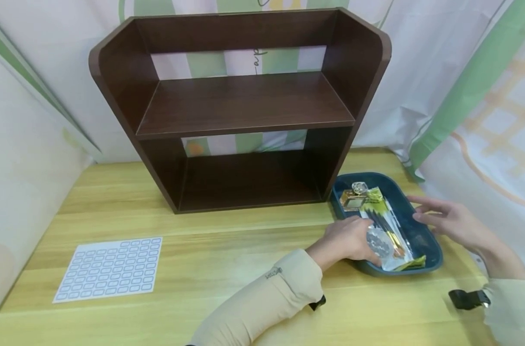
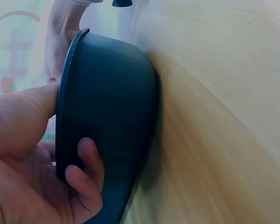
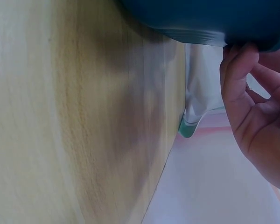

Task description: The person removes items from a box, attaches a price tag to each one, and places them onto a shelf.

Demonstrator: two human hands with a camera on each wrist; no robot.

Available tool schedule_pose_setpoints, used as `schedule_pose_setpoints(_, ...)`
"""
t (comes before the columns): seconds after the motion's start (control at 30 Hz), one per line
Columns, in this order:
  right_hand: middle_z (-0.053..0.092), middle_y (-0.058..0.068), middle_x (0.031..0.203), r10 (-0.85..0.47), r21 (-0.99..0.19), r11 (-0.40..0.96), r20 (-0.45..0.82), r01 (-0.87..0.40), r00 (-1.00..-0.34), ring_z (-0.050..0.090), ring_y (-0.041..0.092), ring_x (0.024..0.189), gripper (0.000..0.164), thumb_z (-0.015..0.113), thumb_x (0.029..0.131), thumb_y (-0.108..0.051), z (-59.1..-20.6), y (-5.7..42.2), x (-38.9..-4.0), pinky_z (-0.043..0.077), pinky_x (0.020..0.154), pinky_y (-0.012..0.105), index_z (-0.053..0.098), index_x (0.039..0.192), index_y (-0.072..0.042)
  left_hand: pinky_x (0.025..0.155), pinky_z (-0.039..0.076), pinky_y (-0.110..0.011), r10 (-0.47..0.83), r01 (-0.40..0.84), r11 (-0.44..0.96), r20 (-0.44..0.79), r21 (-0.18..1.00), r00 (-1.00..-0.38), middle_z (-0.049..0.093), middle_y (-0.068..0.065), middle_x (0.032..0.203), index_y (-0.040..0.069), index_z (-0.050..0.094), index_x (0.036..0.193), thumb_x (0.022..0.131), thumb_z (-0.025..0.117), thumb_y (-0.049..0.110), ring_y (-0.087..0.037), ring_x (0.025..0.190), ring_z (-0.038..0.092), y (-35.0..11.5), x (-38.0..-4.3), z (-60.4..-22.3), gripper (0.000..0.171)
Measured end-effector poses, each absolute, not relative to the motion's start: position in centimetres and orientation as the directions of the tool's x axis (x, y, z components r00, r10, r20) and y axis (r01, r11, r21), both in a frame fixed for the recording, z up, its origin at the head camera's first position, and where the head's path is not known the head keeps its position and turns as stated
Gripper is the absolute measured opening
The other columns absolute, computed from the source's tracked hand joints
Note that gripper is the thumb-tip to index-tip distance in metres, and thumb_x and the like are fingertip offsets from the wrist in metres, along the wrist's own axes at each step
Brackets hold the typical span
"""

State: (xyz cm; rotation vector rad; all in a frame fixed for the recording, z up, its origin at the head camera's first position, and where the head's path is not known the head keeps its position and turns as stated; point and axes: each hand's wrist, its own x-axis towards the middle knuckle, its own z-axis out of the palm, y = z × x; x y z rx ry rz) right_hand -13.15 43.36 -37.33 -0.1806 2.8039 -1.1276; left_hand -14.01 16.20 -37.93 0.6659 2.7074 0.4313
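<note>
A dark teal tray (image 1: 427,235) lies on the table at the right. It holds a gold perfume bottle (image 1: 352,200) with a clear stopper, several makeup brushes (image 1: 389,228) in a clear and yellow-green pack, and a clear round textured piece (image 1: 379,241). My left hand (image 1: 348,236) reaches over the tray's near-left rim, thumb and forefinger at opposite sides of the clear piece. In the left wrist view its last two fingers (image 2: 86,172) curl outside the wall; the rim hides the other fingertips. Across the tray, my right hand (image 1: 459,222) touches the far-right rim with loosely bent fingers.
A dark brown two-tier shelf (image 1: 245,103) stands at the back, its right side close against the tray. On the table's left lies a white sheet (image 1: 108,269) printed with a grid of small boxes. Patterned curtains (image 1: 474,96) enclose the table.
</note>
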Motion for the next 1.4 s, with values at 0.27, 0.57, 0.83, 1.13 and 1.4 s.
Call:
schedule_pose_setpoints(0.27,0.066,-0.010,0.109,-0.153,-0.701,0.710,-0.053,-0.072,-0.987,0.065,0.001,0.091,0.051,0.063,0.101,-0.018,-37.0,43.1,-13.2,0.059,0.067,0.032,0.047,0.150,-0.010,0.079,0.048,-0.024,0.494,0.401,0.842,-0.219,0.361,-0.841,0.053,0.029,0.131,0.049,0.055,0.136,0.063,0.090,0.061,0.003,0.111,0.054,16.0,-14.1,-37.6,0.082)
schedule_pose_setpoints(0.57,0.067,-0.002,0.110,-0.144,-0.695,0.716,-0.059,-0.063,-0.988,0.066,0.005,0.089,0.051,0.062,0.101,-0.017,-36.9,42.7,-13.2,0.059,0.066,0.032,0.048,0.149,-0.010,0.072,0.046,-0.024,0.523,0.433,0.812,-0.159,0.392,-0.837,0.056,0.028,0.126,0.047,0.057,0.135,0.064,0.087,0.065,0.003,0.103,0.056,15.2,-13.9,-37.9,0.079)
schedule_pose_setpoints(0.83,0.067,-0.003,0.110,-0.155,-0.693,0.717,-0.045,-0.081,-0.987,0.066,0.002,0.091,0.050,0.062,0.101,-0.015,-36.9,42.7,-13.2,0.058,0.066,0.032,0.048,0.149,-0.009,0.073,0.046,-0.024,0.527,0.445,0.779,-0.079,0.442,-0.846,0.059,0.024,0.115,0.046,0.059,0.133,0.063,0.084,0.070,0.003,0.097,0.054,14.6,-13.9,-38.1,0.079)
schedule_pose_setpoints(1.13,0.068,-0.002,0.109,-0.179,-0.696,0.710,-0.031,-0.107,-0.983,0.065,0.001,0.091,0.051,0.062,0.101,-0.013,-37.0,42.9,-13.0,0.059,0.065,0.033,0.046,0.149,-0.007,0.090,0.048,-0.027,0.518,0.445,0.698,0.032,0.561,-0.855,0.051,0.022,0.139,0.045,0.055,0.137,0.066,0.080,0.072,0.001,0.116,0.052,12.9,-13.7,-37.0,0.080)
schedule_pose_setpoints(1.4,0.067,0.000,0.108,-0.188,-0.702,0.703,-0.029,-0.114,-0.982,0.066,0.001,0.091,0.051,0.062,0.101,-0.013,-37.1,43.2,-12.9,0.059,0.065,0.033,0.047,0.149,-0.008,0.071,0.043,-0.017,0.516,0.475,0.570,0.157,0.671,-0.842,0.052,0.023,0.118,0.041,0.057,0.132,0.067,0.083,0.066,0.006,0.095,0.051,10.0,-13.1,-35.5,0.074)
